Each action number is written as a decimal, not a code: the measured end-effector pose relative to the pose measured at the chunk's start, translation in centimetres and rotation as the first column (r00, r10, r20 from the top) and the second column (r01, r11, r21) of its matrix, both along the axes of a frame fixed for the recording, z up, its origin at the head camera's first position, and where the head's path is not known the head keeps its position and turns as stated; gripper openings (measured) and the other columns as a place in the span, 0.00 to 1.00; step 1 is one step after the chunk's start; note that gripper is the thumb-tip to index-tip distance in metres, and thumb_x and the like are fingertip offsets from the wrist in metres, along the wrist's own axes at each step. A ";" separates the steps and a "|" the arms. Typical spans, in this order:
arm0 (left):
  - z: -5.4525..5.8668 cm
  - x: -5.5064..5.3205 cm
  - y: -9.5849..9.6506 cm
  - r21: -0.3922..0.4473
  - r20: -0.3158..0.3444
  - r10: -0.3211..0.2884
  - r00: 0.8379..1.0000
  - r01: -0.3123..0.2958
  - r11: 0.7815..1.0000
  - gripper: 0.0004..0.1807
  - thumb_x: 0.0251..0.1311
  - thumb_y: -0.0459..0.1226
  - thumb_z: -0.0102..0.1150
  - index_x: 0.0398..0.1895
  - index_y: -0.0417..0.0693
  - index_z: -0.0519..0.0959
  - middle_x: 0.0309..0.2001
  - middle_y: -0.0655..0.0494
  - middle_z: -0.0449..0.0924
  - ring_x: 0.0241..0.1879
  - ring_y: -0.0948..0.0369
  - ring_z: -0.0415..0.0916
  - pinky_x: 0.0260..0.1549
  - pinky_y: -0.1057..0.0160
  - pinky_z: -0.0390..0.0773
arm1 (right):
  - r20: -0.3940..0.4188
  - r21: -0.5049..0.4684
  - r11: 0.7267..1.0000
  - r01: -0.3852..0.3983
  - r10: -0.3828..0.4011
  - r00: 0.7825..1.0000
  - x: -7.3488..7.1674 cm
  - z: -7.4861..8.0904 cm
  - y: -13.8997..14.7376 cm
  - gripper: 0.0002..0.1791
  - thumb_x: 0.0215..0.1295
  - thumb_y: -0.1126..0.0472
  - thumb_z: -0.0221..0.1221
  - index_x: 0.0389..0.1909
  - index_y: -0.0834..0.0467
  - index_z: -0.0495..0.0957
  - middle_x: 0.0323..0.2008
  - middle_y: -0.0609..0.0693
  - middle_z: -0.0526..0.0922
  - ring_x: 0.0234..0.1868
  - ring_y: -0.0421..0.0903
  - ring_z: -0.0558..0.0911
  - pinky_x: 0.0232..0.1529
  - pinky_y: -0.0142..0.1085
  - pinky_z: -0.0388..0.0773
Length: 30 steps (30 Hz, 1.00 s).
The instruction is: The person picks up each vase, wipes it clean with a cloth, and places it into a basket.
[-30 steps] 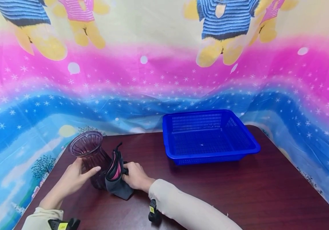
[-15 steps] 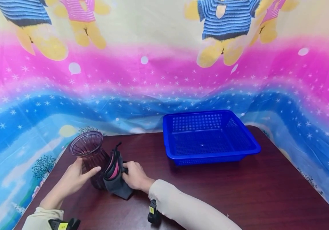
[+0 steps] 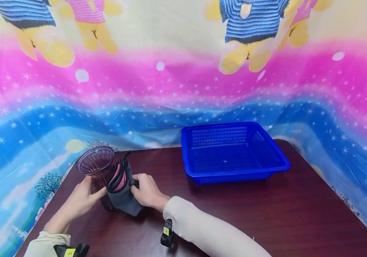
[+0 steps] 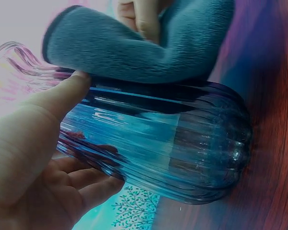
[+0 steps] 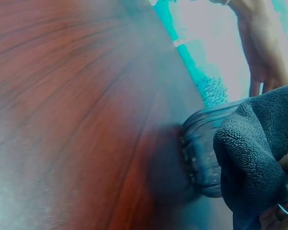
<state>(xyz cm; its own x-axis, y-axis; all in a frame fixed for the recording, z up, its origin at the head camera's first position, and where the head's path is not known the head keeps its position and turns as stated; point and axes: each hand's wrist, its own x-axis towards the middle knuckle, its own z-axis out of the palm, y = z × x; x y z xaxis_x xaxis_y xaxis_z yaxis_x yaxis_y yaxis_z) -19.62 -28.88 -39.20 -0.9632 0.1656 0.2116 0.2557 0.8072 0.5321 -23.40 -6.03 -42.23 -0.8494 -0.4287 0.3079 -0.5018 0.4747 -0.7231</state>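
My left hand (image 3: 80,200) grips a ribbed, translucent purple glass vase (image 3: 97,175) around its narrower upper part, thumb on the near side. The flared mouth faces up and the body leans slightly. In the left wrist view the vase (image 4: 149,139) has its rounded base close to the tabletop; whether it touches is unclear. My right hand (image 3: 147,190) holds a folded grey cloth (image 3: 123,200) with dark edging and a pink layer showing. This cloth (image 4: 129,48) lies against the vase's right side and covers part of it. Some right fingertips are hidden in its folds.
A blue perforated plastic basket (image 3: 238,175) stands at the back right of the dark reddish wooden table (image 3: 247,217). Behind the table hangs a patterned fabric backdrop (image 3: 177,82). Each wrist carries a small black camera.
My right hand has moved the cloth left and slightly up, so it covers more of the vase and reaches the left thumb. The left hand and vase stay nearly still.
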 end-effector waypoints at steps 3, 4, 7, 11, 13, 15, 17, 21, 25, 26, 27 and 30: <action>0.0 0.1 0.0 -0.002 -0.018 -0.002 1.000 0.002 1.000 0.33 0.65 0.40 0.64 0.64 0.28 0.63 0.56 0.25 0.78 0.55 0.33 0.79 0.52 0.36 0.77 | 0.000 -0.013 1.000 -0.009 0.009 1.000 0.0 0.8 -0.1 0.12 0.66 0.66 0.58 0.45 0.53 0.86 0.36 0.44 0.86 0.33 0.32 0.77 0.36 0.22 0.71; 0.0 0.1 0.0 0.000 -0.024 -0.004 1.000 0.004 1.000 0.32 0.65 0.40 0.64 0.64 0.29 0.64 0.56 0.25 0.79 0.55 0.34 0.79 0.52 0.36 0.77 | -0.004 -0.016 1.000 -0.010 0.010 1.000 0.0 1.0 -0.2 0.12 0.66 0.66 0.58 0.46 0.53 0.86 0.36 0.44 0.86 0.33 0.32 0.77 0.36 0.22 0.72; 0.0 0.2 0.1 0.001 -0.039 -0.007 0.999 0.007 1.000 0.31 0.65 0.40 0.65 0.63 0.30 0.66 0.54 0.28 0.81 0.54 0.35 0.81 0.51 0.38 0.79 | -0.023 -0.019 1.000 -0.007 0.007 1.000 0.0 1.7 -0.3 0.12 0.66 0.65 0.58 0.47 0.53 0.86 0.37 0.44 0.86 0.34 0.32 0.77 0.37 0.22 0.72; 0.0 0.3 0.1 -0.004 -0.045 -0.010 0.999 0.010 1.000 0.30 0.65 0.40 0.65 0.62 0.31 0.67 0.53 0.29 0.81 0.53 0.36 0.82 0.50 0.38 0.80 | -0.042 -0.023 1.000 -0.013 0.012 0.999 0.2 2.6 -0.5 0.12 0.67 0.65 0.58 0.47 0.53 0.85 0.36 0.44 0.86 0.34 0.33 0.77 0.38 0.22 0.72; 0.0 0.2 0.1 -0.008 -0.043 -0.014 0.999 0.013 1.000 0.31 0.65 0.40 0.65 0.63 0.31 0.66 0.53 0.28 0.81 0.53 0.36 0.81 0.50 0.38 0.80 | -0.047 -0.026 0.999 -0.018 0.017 0.999 0.2 3.0 -0.5 0.12 0.67 0.65 0.58 0.47 0.53 0.85 0.35 0.44 0.86 0.34 0.33 0.77 0.38 0.21 0.72; -0.1 0.1 0.0 -0.008 -0.038 -0.017 0.999 0.016 1.000 0.31 0.65 0.41 0.65 0.62 0.31 0.66 0.53 0.28 0.81 0.53 0.36 0.82 0.49 0.38 0.80 | -0.059 -0.026 0.999 -0.020 0.019 0.998 0.3 3.4 -0.6 0.12 0.68 0.64 0.58 0.48 0.52 0.85 0.36 0.44 0.86 0.35 0.33 0.77 0.39 0.21 0.72; -0.1 0.0 0.0 -0.008 -0.036 -0.018 0.999 0.017 1.000 0.30 0.65 0.41 0.66 0.61 0.31 0.67 0.52 0.29 0.82 0.52 0.36 0.82 0.48 0.39 0.81 | -0.067 -0.023 1.000 -0.021 0.019 0.998 0.3 3.8 -0.6 0.11 0.68 0.64 0.58 0.47 0.52 0.85 0.36 0.44 0.86 0.35 0.32 0.78 0.40 0.21 0.72; -0.1 0.1 0.1 -0.008 -0.048 -0.009 0.999 0.008 1.000 0.26 0.63 0.40 0.66 0.56 0.31 0.71 0.49 0.31 0.84 0.50 0.39 0.84 0.47 0.42 0.82 | -0.070 -0.010 1.000 -0.019 0.018 0.997 0.4 4.3 -0.7 0.10 0.67 0.64 0.59 0.46 0.52 0.85 0.36 0.43 0.86 0.36 0.32 0.78 0.40 0.21 0.72; -0.1 0.1 0.2 -0.010 -0.064 -0.002 0.998 0.001 1.000 0.24 0.62 0.39 0.66 0.53 0.31 0.72 0.47 0.33 0.85 0.49 0.39 0.85 0.48 0.43 0.82 | -0.070 0.014 1.000 -0.013 0.014 0.997 0.3 4.4 -0.7 0.10 0.66 0.63 0.61 0.45 0.52 0.85 0.36 0.43 0.86 0.37 0.32 0.78 0.40 0.21 0.72; -0.1 0.1 0.2 -0.012 -0.064 0.001 0.998 -0.001 1.000 0.23 0.62 0.39 0.66 0.53 0.31 0.73 0.46 0.34 0.85 0.48 0.40 0.85 0.47 0.45 0.83 | -0.072 0.020 1.000 -0.010 0.012 0.997 0.3 4.4 -0.7 0.10 0.67 0.63 0.61 0.46 0.52 0.85 0.37 0.43 0.87 0.38 0.32 0.79 0.41 0.22 0.73; 0.0 0.1 0.2 -0.014 -0.064 0.002 0.998 -0.003 1.000 0.22 0.62 0.38 0.66 0.52 0.31 0.73 0.45 0.35 0.85 0.48 0.41 0.85 0.46 0.47 0.83 | -0.073 0.027 1.000 -0.009 0.011 0.997 0.3 4.3 -0.7 0.11 0.67 0.63 0.61 0.47 0.52 0.85 0.38 0.44 0.87 0.39 0.33 0.79 0.42 0.22 0.73; 0.0 0.2 0.2 -0.029 -0.070 0.007 0.998 -0.009 1.000 0.21 0.62 0.39 0.66 0.51 0.33 0.74 0.43 0.39 0.86 0.46 0.44 0.85 0.42 0.52 0.83 | -0.080 0.052 0.999 -0.004 0.008 0.997 0.2 4.1 -0.7 0.13 0.68 0.63 0.61 0.51 0.53 0.85 0.41 0.45 0.88 0.42 0.35 0.81 0.44 0.23 0.75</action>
<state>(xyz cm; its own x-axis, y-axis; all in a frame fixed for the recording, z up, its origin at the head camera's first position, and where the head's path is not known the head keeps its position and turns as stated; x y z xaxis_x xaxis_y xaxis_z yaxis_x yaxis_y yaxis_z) -19.46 -28.69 -39.16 -0.9475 0.1653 0.2737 0.2851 0.8244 0.4891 -23.18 -6.72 -38.13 -0.8203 -0.4510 0.3516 -0.5598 0.5076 -0.6550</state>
